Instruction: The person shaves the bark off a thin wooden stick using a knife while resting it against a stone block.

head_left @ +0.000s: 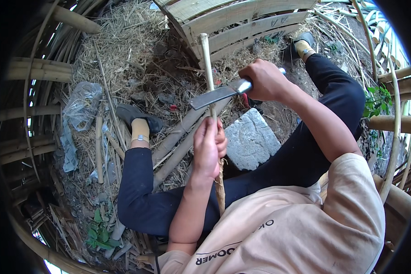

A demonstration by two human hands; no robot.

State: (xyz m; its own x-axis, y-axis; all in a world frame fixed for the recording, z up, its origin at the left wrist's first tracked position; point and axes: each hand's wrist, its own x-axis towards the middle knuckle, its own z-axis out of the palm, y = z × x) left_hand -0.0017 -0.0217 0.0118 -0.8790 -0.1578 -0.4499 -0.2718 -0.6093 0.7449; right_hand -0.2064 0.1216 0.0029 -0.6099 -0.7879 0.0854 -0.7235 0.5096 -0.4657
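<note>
My left hand (pixel 209 145) is wrapped round a long pale wooden stick (pixel 207 61). The stick points away from me, and its rough, brownish lower end rests by my lap. In my right hand (pixel 266 80), closed round a metal handle, is a broad-bladed knife (pixel 217 96). Its flat grey blade lies across the stick just beyond my left fingers, with the tip to the left. Whether the edge bites into the wood I cannot tell.
A grey stone block (pixel 252 139) sits between my legs. Beyond it stands a slatted wooden crate (pixel 242 32). Bamboo poles (pixel 178 137) lie beside my left leg, and a clear plastic bag (pixel 83 106) is further left. Dry straw (pixel 118 55) litters the ground.
</note>
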